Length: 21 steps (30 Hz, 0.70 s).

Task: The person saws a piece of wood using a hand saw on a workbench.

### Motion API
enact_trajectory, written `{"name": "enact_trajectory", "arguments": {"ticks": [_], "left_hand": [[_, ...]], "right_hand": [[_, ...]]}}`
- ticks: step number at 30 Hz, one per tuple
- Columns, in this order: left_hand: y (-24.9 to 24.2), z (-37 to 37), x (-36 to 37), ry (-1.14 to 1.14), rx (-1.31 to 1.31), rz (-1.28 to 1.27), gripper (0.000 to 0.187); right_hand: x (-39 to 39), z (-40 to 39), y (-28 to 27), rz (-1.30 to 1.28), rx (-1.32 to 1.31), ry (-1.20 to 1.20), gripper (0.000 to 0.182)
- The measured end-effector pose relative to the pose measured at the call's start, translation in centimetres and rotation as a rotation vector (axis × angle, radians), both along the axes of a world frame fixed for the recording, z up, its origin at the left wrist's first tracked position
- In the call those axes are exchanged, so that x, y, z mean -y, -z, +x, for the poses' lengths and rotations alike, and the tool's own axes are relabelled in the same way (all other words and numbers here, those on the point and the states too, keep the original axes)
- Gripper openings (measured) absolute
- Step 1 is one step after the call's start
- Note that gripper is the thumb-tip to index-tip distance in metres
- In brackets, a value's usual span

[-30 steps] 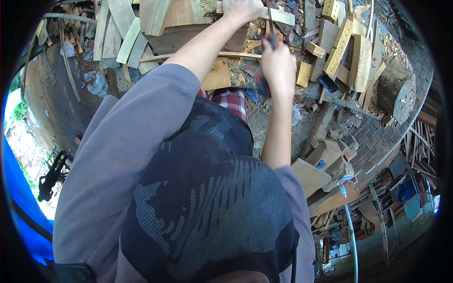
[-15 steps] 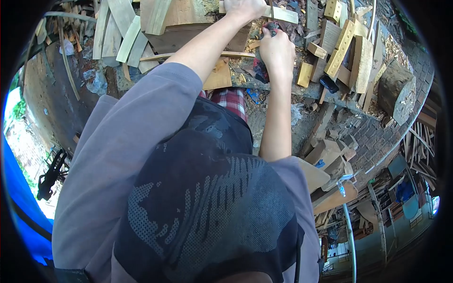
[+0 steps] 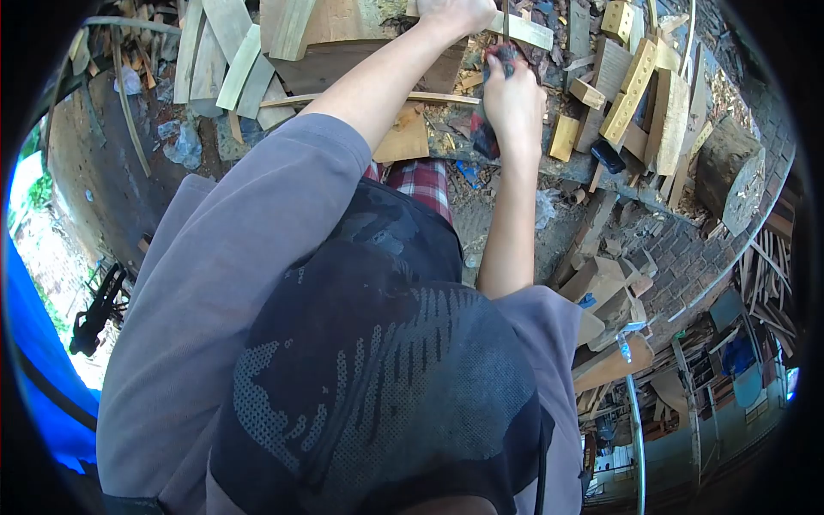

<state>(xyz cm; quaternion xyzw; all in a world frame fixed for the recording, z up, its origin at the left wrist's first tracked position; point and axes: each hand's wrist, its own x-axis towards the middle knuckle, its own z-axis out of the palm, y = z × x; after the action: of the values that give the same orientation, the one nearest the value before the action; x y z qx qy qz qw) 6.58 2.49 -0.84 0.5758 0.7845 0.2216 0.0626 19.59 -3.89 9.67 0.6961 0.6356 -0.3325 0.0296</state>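
Note:
At the top edge of the view, my left hand (image 3: 457, 13) is closed over a pale wooden strip (image 3: 528, 33), which shows on both sides of it. The fingertips fall outside the picture. Just to the right and nearer to me, my right hand (image 3: 515, 101) is wrapped round a red-and-black tool (image 3: 484, 136), thumb on top. From the tool's front a thin dark part (image 3: 505, 21) runs away from me and crosses the strip close beside my left hand. I cannot tell the tool's exact kind.
Curved pale slats (image 3: 239, 69) lie at the upper left. A thin bent strip (image 3: 369, 98) lies below my left forearm. Wooden blocks with rows of holes (image 3: 629, 90), a dark phone-like object (image 3: 608, 157) and a log stump (image 3: 730, 176) are on the right. Crumpled plastic (image 3: 183, 146) lies left.
The whole scene has shifted slightly right and down in the view. Relative to the blocks, my right hand and the tool have come slightly toward me; my left hand stays on the strip.

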Motion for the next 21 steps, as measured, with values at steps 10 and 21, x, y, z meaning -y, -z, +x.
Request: {"name": "enact_trajectory", "arguments": {"ticks": [10,21], "left_hand": [[0.2,0.0,-0.3,0.038,-0.006,0.041,0.081],[-0.9,0.1,-1.3,-0.045,0.049,-0.054,0.080]], "right_hand": [[0.4,0.5,-0.1,-0.009,-0.050,0.034,0.041],[5.1,2.0,-2.9,-0.106,0.026,0.129,0.033]]}}
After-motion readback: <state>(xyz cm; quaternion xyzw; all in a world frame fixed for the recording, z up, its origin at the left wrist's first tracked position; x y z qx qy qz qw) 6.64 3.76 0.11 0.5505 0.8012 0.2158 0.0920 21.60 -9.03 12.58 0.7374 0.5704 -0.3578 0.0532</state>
